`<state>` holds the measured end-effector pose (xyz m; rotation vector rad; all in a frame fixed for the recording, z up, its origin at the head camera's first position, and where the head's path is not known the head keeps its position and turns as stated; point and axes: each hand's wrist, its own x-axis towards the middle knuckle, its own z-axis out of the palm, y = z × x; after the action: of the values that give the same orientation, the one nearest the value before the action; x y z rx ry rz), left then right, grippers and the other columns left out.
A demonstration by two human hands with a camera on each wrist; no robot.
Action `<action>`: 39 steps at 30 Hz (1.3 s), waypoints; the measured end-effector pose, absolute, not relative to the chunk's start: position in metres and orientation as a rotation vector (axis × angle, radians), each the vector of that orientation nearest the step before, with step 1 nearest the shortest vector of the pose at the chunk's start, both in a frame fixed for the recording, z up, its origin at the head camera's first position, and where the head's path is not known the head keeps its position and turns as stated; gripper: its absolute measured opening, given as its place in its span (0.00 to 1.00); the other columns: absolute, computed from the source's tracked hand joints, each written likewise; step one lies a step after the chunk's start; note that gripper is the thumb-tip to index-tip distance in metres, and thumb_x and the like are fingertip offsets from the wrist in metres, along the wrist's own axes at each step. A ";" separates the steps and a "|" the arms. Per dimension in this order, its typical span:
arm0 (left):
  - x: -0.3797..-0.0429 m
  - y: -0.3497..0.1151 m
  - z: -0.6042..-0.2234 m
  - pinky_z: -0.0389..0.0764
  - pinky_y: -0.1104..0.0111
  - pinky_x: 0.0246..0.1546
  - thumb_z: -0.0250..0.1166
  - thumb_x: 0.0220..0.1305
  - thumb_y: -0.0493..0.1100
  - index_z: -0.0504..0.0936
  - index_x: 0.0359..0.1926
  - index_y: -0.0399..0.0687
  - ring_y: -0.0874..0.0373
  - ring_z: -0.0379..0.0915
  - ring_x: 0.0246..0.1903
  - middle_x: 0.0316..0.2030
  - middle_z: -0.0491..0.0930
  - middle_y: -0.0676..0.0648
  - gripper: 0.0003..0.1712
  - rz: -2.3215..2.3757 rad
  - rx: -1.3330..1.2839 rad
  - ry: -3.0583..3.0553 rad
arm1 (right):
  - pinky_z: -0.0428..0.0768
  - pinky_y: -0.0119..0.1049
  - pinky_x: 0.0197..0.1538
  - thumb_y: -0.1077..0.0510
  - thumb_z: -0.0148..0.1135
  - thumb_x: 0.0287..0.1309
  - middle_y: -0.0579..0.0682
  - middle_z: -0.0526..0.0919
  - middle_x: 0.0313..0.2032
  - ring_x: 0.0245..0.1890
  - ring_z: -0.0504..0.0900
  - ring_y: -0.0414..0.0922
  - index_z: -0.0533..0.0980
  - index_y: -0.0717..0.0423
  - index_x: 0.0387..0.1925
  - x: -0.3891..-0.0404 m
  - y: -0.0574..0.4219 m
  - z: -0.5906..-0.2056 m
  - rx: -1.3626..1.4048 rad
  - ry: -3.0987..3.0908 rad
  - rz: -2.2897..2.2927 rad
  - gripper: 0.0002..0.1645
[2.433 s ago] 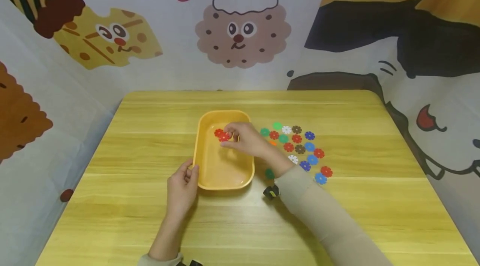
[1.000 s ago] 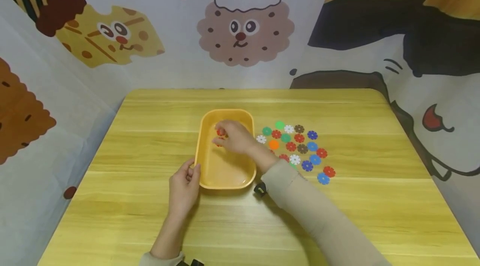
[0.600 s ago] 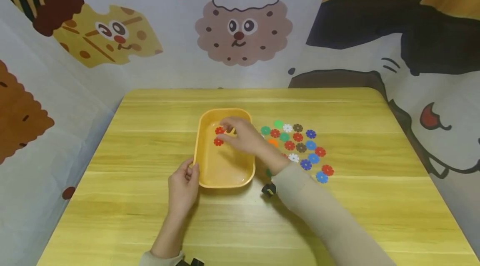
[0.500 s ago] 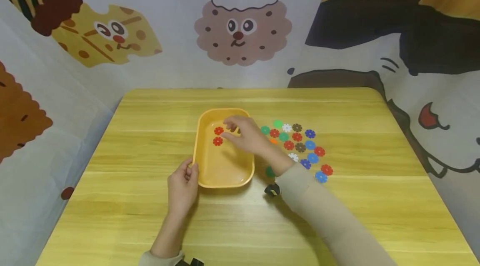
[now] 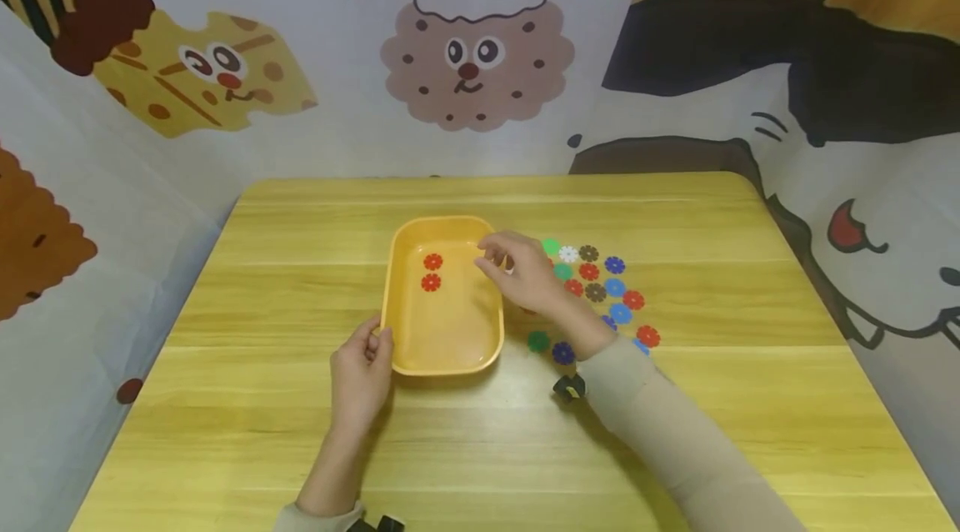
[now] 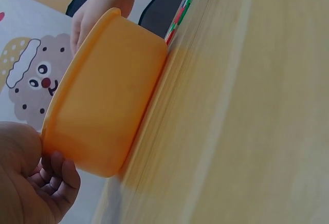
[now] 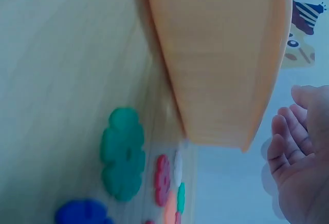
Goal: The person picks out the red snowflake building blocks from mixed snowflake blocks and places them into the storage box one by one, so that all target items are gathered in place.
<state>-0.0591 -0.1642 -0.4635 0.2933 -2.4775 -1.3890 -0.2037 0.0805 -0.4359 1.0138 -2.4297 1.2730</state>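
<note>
My left hand (image 5: 362,382) grips the left rim of a yellow plastic tray (image 5: 450,336), its thumb at the edge and fingers curled against the outer wall, as the left wrist view shows. Two red flower-shaped discs (image 5: 431,283) lie flat on the tray's floor, one behind the other. Over the right rim hovers my right hand (image 5: 528,273), its fingers loosely bent and nothing between them; in the right wrist view the hand (image 7: 303,152) stands above rim height. Under and beyond the right forearm, more discs are spread, partly hidden by it.
Right of the tray lie several flower-shaped discs in green, blue, white, brown and red, among them a green disc (image 5: 538,341) and a dark blue disc (image 5: 563,353). The wooden table (image 5: 247,432) ends at a cartoon-printed cloth (image 5: 345,140) behind.
The right hand has let go of a red disc in the tray and moved right, from over the red discs to the tray's right rim. The left hand keeps its hold.
</note>
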 end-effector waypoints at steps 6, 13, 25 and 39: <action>-0.059 -0.164 -0.463 0.71 0.74 0.17 0.60 0.72 0.35 0.80 0.56 0.28 0.62 0.67 0.17 0.20 0.75 0.46 0.17 -1.394 0.295 -2.485 | 0.81 0.34 0.33 0.61 0.68 0.64 0.53 0.83 0.33 0.32 0.80 0.45 0.80 0.67 0.48 -0.202 0.093 -0.440 0.972 -2.448 1.296 0.15; -0.059 -0.164 -0.463 0.71 0.74 0.17 0.60 0.72 0.35 0.80 0.56 0.27 0.62 0.67 0.17 0.20 0.75 0.46 0.17 -1.396 0.296 -2.478 | 0.81 0.36 0.34 0.60 0.68 0.65 0.51 0.83 0.34 0.33 0.80 0.44 0.80 0.66 0.49 -0.198 0.105 -0.443 0.917 -2.505 1.293 0.15; -0.059 -0.164 -0.463 0.70 0.74 0.16 0.60 0.72 0.34 0.80 0.56 0.27 0.62 0.66 0.17 0.19 0.74 0.47 0.17 -1.398 0.295 -2.472 | 0.83 0.39 0.39 0.58 0.68 0.65 0.51 0.83 0.37 0.36 0.80 0.46 0.80 0.65 0.53 -0.195 0.125 -0.451 0.850 -2.662 1.255 0.19; -0.059 -0.164 -0.462 0.70 0.74 0.17 0.61 0.71 0.33 0.81 0.54 0.26 0.63 0.66 0.17 0.19 0.73 0.48 0.15 -1.357 0.241 -2.464 | 0.84 0.42 0.44 0.57 0.72 0.61 0.50 0.83 0.40 0.40 0.81 0.47 0.81 0.60 0.48 -0.190 0.143 -0.454 0.871 -2.931 1.203 0.16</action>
<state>-0.0589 -0.1642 -0.4618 0.2405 -2.4644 -1.3567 -0.1902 0.1426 -0.4543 0.8714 -2.9312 1.2034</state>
